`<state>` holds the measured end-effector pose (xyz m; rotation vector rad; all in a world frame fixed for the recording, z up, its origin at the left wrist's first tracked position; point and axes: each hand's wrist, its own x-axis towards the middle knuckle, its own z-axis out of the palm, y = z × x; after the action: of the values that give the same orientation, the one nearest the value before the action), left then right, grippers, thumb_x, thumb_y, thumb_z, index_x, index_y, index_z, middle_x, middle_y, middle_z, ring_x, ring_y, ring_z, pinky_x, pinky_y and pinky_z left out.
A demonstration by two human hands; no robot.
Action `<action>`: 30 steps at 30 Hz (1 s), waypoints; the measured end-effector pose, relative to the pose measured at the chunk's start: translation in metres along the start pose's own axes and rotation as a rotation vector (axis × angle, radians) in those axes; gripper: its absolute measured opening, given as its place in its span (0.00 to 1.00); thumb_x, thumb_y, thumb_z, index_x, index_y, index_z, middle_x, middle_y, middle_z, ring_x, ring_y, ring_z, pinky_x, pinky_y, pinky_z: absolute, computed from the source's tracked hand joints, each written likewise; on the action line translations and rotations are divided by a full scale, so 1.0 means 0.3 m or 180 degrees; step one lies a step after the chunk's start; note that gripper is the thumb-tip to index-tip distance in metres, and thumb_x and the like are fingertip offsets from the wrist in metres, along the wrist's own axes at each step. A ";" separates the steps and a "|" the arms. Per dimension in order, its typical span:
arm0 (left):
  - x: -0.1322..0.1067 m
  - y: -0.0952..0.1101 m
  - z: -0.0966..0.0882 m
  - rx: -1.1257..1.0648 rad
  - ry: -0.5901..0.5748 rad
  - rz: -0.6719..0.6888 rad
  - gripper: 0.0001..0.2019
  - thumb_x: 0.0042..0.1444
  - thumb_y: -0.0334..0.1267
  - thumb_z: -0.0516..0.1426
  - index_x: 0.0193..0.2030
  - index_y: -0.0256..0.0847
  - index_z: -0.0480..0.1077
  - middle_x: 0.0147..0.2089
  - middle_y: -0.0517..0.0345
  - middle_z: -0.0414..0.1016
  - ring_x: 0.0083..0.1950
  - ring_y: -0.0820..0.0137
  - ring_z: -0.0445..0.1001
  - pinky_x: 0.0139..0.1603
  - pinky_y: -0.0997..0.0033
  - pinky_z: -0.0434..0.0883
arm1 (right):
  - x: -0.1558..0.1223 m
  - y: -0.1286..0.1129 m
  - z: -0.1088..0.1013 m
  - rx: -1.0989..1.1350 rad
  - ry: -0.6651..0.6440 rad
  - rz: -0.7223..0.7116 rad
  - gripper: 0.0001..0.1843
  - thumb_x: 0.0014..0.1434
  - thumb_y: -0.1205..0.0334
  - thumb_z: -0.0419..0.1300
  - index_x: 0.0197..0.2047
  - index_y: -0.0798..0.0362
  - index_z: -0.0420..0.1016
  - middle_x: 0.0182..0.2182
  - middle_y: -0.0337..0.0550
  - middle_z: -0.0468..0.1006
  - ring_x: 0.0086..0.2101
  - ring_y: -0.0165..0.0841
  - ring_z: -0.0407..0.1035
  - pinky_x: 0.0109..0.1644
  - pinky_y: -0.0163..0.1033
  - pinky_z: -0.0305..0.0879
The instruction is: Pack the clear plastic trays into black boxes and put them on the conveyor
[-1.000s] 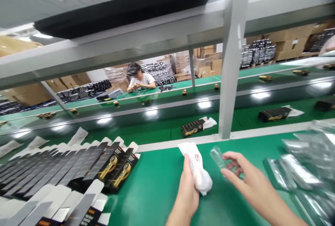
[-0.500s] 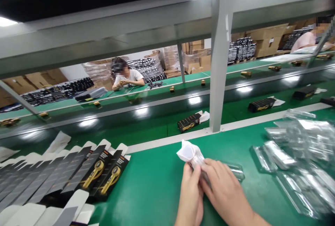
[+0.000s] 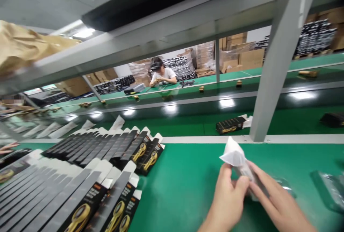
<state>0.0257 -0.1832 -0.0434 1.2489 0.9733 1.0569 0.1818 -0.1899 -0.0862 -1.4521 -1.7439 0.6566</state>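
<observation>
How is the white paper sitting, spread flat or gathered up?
Gathered: the white paper peaks between the left hand and right hand, against clear plastic.

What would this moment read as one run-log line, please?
left hand: white paper | right hand: clear plastic piece | surface: green bench

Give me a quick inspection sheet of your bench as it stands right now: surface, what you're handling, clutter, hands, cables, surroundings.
Surface: green belt with a white edge rail.
Job's things: clear plastic blister partly wrapped in white paper sheet.
Clutter: rows of black-and-gold printed boxes left of the hands; more clear blisters at the right edge.
Hands: left hand and right hand both hold the wrapped blister.
Cables: nothing seen.
Surroundings: grey steel upright, seated co-worker across the line, cardboard cartons behind.
</observation>
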 end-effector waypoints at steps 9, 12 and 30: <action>0.104 0.224 -0.603 0.4957 0.2197 -0.0440 0.19 0.56 0.32 0.50 0.52 0.20 0.64 0.43 0.27 0.70 0.50 0.41 0.66 0.48 0.42 0.60 | 0.032 -0.011 -0.086 0.1287 0.0505 0.1102 0.36 0.56 0.35 0.50 0.62 0.42 0.55 0.59 0.42 0.64 0.53 0.44 0.65 0.44 0.37 0.71; 0.071 0.176 -0.636 0.5466 0.2232 -0.0565 0.17 0.54 0.31 0.52 0.51 0.27 0.66 0.43 0.36 0.71 0.48 0.48 0.68 0.48 0.48 0.61 | 0.031 -0.010 -0.081 0.1714 0.0315 0.1225 0.37 0.55 0.36 0.53 0.63 0.42 0.55 0.59 0.42 0.64 0.50 0.43 0.68 0.41 0.34 0.73; 0.023 0.095 -0.602 0.6077 0.1938 -0.0290 0.26 0.58 0.44 0.53 0.58 0.27 0.60 0.43 0.41 0.68 0.41 0.55 0.70 0.38 0.62 0.66 | 0.039 -0.056 -0.051 0.1681 0.0034 0.1064 0.33 0.55 0.39 0.55 0.59 0.47 0.63 0.55 0.46 0.69 0.51 0.44 0.66 0.48 0.38 0.69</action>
<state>-0.1495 -0.1319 -0.0298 2.2581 2.7465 0.0856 0.1836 -0.1835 -0.0615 -1.3623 -1.1946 1.1798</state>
